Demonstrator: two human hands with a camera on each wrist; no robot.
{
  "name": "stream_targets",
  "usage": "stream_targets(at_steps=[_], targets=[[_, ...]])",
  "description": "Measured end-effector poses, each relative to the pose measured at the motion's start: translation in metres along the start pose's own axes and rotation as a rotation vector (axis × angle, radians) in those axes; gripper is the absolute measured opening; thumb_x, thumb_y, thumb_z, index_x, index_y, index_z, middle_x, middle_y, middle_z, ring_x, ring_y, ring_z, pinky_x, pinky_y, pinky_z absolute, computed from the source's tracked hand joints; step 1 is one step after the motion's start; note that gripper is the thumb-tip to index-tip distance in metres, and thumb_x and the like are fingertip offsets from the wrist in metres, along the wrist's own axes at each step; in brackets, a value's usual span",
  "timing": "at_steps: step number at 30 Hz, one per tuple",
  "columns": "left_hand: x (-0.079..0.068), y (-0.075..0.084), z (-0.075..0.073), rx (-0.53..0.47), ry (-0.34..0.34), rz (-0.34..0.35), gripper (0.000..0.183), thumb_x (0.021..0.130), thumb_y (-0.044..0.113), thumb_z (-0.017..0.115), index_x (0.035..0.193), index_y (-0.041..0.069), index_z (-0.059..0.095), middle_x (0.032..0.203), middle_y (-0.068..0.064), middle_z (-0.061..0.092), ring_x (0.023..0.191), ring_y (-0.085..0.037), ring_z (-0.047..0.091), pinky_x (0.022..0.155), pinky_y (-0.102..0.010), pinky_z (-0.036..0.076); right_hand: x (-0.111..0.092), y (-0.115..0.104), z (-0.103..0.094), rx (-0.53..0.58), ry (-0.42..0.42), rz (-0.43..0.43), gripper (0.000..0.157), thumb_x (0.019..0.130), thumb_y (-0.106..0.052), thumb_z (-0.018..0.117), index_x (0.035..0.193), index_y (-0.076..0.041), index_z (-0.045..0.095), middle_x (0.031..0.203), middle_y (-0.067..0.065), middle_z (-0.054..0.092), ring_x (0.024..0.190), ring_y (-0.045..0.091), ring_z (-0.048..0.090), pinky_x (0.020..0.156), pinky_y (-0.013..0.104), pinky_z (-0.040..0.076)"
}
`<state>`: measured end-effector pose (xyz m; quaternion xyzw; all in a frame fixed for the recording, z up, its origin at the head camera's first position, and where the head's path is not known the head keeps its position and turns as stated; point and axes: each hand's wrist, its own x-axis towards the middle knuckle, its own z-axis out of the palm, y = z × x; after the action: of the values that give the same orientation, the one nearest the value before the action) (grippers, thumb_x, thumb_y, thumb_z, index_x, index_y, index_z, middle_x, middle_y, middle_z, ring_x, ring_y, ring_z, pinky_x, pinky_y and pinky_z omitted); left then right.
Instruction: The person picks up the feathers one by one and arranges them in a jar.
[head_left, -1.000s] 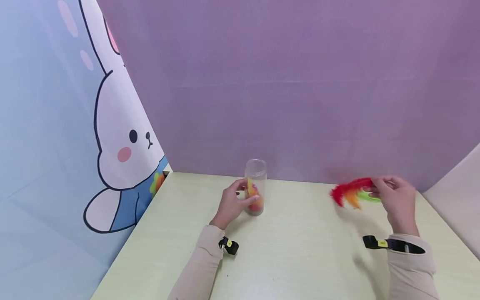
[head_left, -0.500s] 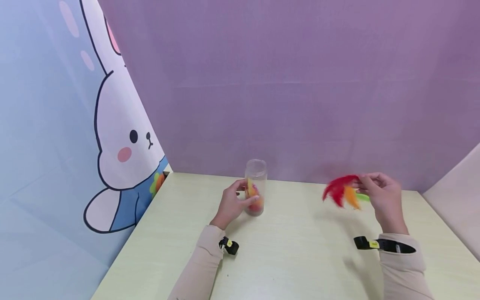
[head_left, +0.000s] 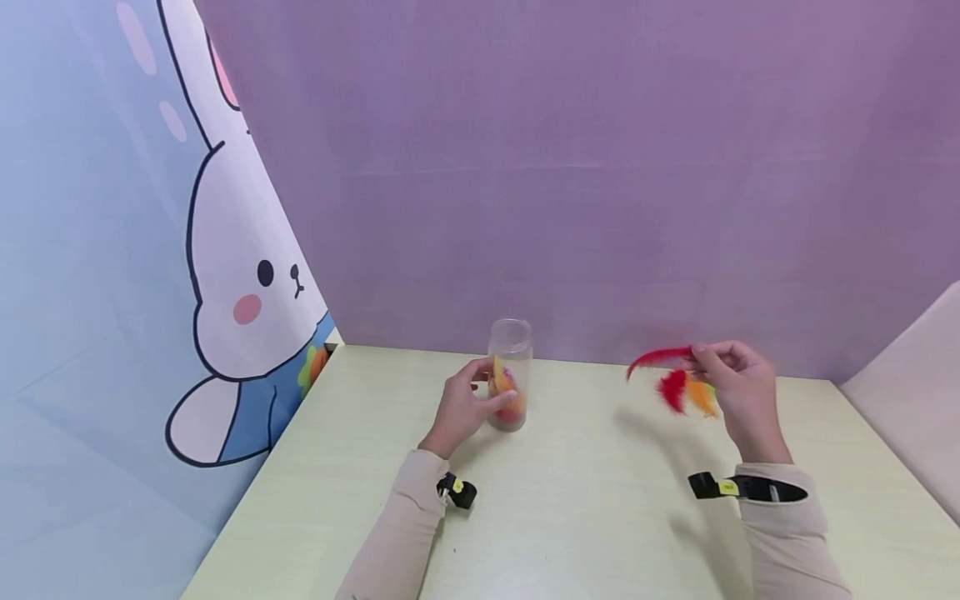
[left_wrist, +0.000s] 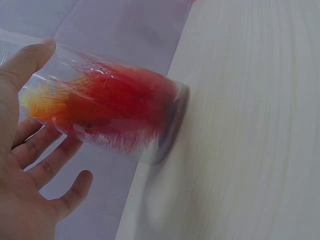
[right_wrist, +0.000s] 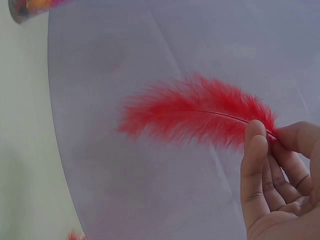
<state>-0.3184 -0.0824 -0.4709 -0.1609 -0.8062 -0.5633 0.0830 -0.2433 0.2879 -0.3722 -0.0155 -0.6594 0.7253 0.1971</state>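
Held red feather (right_wrist: 192, 107): pinched in the right hand (head_left: 742, 400) above the desk (head_left: 570, 475), tip toward the clear jar (head_left: 513, 340) but well apart from it; likely almost weightless, with soft barbs, easily stirred by air.
Shaft (right_wrist: 222, 115): thin, probably springy; best held near its base, as here, since a grip on the plume would likely crush it.
Right fingers (right_wrist: 255, 170): closed to a narrow pinch on the feather's base.
Clear jar: upright on the desk, no lid in view; glass or plastic, cannot tell; presumably smooth and slippery, so best steadied around the middle.
Left fingers (left_wrist: 57, 160): those of the left hand (head_left: 463, 408), curved to the jar's width with the thumb opposite; 1 finger stands clear.
Jar feathers (left_wrist: 120, 92): red and yellow-orange, gathered in the lower part.
Outside the jar: 1 loose red feather (head_left: 672, 392), 1 orange feather (head_left: 702, 397) and 1 green feather (head_left: 713, 389), the last mostly hidden by the right hand.
Desk surface: pale, flat, wood-grained.
Room: purple cloth (head_left: 600, 183) behind; rabbit print (head_left: 232, 292) at left; white panel (head_left: 922, 400) at right.
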Motion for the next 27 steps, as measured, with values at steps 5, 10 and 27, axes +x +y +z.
stream_targets(at_steps=[5, 10, 27], targets=[[0.002, -0.001, 0.001, 0.0, 0.0, 0.006, 0.062, 0.08, 0.036, 0.088, 0.133, 0.015, 0.063, 0.119, -0.004, 0.071, 0.112, -0.026, 0.064, 0.102, -0.055, 0.049, -0.003, -0.001, 0.008, -0.022, -0.007, 0.015, 0.02, 0.092, -0.016, 0.076, 0.099, 0.001, 0.069, 0.083, -0.002, 0.076, 0.073, 0.01, 0.074, 0.07, 0.02, 0.061], [0.004, -0.001, 0.004, 0.003, -0.001, 0.003, 0.062, 0.081, 0.036, 0.088, 0.133, 0.015, 0.063, 0.119, -0.003, 0.071, 0.112, -0.025, 0.064, 0.102, -0.055, 0.049, -0.004, -0.004, 0.014, 0.004, -0.039, -0.007, 0.017, 0.092, -0.016, 0.076, 0.099, -0.002, 0.069, 0.085, -0.002, 0.076, 0.075, 0.01, 0.074, 0.073, 0.02, 0.061], [0.0, 0.001, 0.001, -0.015, -0.014, -0.012, 0.062, 0.08, 0.037, 0.088, 0.133, 0.016, 0.063, 0.119, -0.003, 0.071, 0.113, -0.025, 0.063, 0.103, -0.055, 0.047, -0.008, -0.033, 0.057, -0.044, -0.055, -0.032, 0.029, 0.093, -0.025, 0.076, 0.107, -0.001, 0.069, 0.083, -0.001, 0.077, 0.076, 0.01, 0.074, 0.072, 0.02, 0.061]])
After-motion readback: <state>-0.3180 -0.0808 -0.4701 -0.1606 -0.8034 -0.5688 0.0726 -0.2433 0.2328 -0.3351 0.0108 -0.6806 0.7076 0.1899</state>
